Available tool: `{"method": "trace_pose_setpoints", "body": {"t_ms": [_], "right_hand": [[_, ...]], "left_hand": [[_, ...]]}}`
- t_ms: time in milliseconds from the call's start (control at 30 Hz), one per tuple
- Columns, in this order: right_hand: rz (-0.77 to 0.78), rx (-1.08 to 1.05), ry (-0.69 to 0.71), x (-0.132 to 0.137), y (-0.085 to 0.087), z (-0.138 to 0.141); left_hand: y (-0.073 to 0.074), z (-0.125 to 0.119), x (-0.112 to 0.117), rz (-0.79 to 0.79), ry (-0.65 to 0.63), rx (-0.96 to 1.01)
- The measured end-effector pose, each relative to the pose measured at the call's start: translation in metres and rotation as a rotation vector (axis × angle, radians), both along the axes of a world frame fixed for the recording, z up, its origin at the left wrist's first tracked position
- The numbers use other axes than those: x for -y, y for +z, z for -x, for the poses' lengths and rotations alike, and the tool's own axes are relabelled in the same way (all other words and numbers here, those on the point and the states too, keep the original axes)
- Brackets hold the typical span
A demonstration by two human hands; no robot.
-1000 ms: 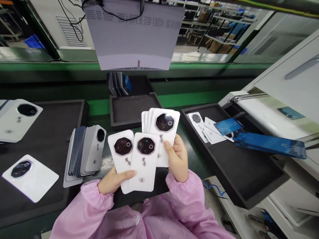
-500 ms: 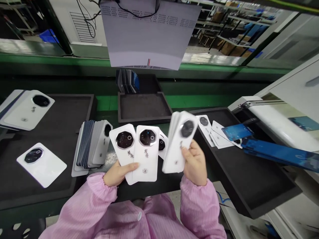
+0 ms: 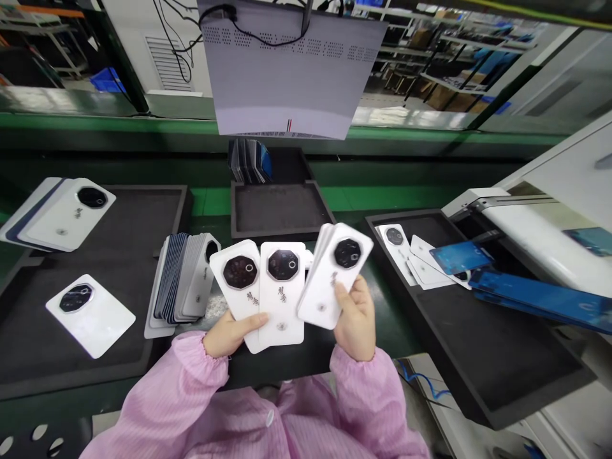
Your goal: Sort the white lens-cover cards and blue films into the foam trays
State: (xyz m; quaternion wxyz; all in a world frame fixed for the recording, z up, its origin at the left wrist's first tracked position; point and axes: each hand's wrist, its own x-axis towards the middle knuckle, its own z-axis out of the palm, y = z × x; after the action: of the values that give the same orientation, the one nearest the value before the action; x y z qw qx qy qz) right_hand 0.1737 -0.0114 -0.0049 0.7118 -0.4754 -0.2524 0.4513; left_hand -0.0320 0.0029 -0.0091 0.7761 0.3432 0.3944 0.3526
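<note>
From my remote view, the left hand (image 3: 232,333) grips at least two fanned white panels (image 3: 281,322) above the dark bench (image 3: 296,366). The right hand (image 3: 356,324) pinches a small stack (image 3: 329,287) beside them. I judge the handling is midway: these are in hand, while the leaning row (image 3: 184,280) and right tray's pieces (image 3: 393,245) lie apart. Which ones are finished, I cannot surely tell.

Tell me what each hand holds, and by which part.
Left hand: fanned panels, by their lower left, thumb across the front. Right hand: stacked panels, by the right edge, thumb on the front.
</note>
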Motion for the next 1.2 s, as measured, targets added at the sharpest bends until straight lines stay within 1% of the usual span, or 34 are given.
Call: {"method": "trace_pose_setpoints", "body": {"t_ms": [67,100,133,167,267,333,433,533,733,900,1200], "right_hand": [[-0.024,-0.020,-0.138,-0.011,0.001,-0.006],[-0.035,-0.007,-0.169,-0.016,0.002,-0.008],[-0.042,0.016,-0.164,-0.020,0.004,-0.008],[-0.045,0.039,-0.127,-0.023,0.005,-0.008],[-0.067,0.090,0.067,-0.027,0.013,0.001],[-0.101,0.110,0.133,-0.026,0.018,0.007],[-0.133,0.106,0.129,-0.023,0.024,0.014],[-0.144,0.085,0.130,-0.021,0.025,0.015],[-0.127,0.087,0.141,-0.021,0.025,0.012],[-0.135,0.073,0.140,-0.022,0.024,0.014],[-0.148,0.032,0.157,-0.020,0.019,0.018]], "left_hand": [[0.004,0.001,0.001,0.027,-0.022,0.021],[0.006,0.001,0.001,0.043,-0.035,0.022],[0.007,0.001,0.001,0.061,-0.045,0.014],[0.007,0.001,0.001,0.080,-0.053,-0.002],[0.007,-0.003,-0.002,0.135,-0.050,-0.050],[0.008,-0.007,-0.004,0.157,-0.047,-0.045],[0.011,-0.010,-0.004,0.157,-0.048,-0.016],[0.011,-0.008,-0.003,0.155,-0.050,-0.004],[0.009,-0.005,-0.001,0.164,-0.065,0.010],[0.010,-0.006,-0.002,0.160,-0.062,0.013],[0.009,-0.006,-0.001,0.156,-0.065,0.017]]}}
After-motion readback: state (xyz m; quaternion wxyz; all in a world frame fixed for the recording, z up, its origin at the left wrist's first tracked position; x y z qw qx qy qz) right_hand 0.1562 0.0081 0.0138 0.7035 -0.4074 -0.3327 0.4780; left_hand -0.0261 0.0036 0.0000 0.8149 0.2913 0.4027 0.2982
